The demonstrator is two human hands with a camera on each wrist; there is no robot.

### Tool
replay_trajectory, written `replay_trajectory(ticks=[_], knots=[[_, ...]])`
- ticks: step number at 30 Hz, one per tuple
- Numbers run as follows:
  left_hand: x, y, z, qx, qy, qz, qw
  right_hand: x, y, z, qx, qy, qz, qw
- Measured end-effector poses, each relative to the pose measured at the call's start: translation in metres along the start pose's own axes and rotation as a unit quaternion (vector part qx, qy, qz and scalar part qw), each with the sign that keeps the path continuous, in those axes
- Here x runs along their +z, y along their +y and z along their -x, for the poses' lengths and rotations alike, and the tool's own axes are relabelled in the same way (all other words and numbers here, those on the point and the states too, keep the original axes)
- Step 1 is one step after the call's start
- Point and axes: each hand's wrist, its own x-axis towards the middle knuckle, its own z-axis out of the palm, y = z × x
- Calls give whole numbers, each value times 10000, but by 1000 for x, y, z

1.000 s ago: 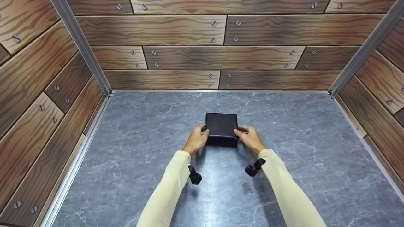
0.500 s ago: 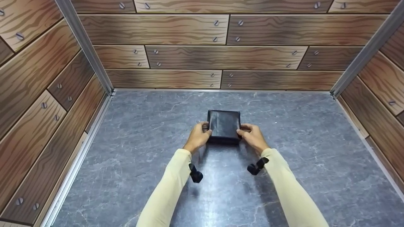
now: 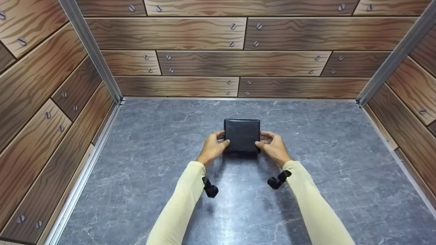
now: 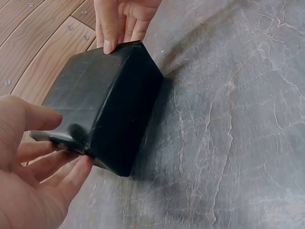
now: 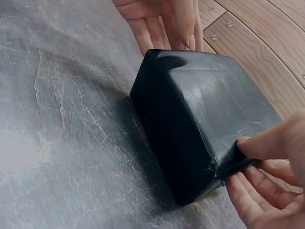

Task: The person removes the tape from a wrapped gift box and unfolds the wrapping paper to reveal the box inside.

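A black box [image 3: 242, 136] with a glossy, slightly creased covering is held between both hands over the grey marbled surface. My left hand [image 3: 213, 146] grips its left side, thumb on the top face and fingers along the side. My right hand [image 3: 273, 147] grips the right side the same way. In the left wrist view the box [image 4: 102, 100] is tilted, its near side face dark and in shadow. The right wrist view shows the box [image 5: 205, 114] with the right thumb pressing near a corner and fingers beneath the edge.
The marbled grey surface [image 3: 153, 190] spreads around the hands. Wood-plank patterned walls [image 3: 201, 63] stand at the back, left and right, with metal strips [image 3: 90, 47] at the corners. Small black devices [image 3: 210, 188] hang at both wrists.
The box has tipped so its top face turns more toward the head camera and its front face shows less. Both hands keep their hold and have shifted slightly right.
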Motion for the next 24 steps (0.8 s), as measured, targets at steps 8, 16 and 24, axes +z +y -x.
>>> replay_trajectory(ticks=[8,16,24], knots=[[-2,3,2,16,26,-62,10000,-3,-2,4,-148,-7,7,9999],[-5,5,2,-374,172,324,9986,-5,-2,3,-249,13,-284,9993],[-5,6,0,-393,274,499,9976,-7,-2,5,-284,-187,-785,9963]])
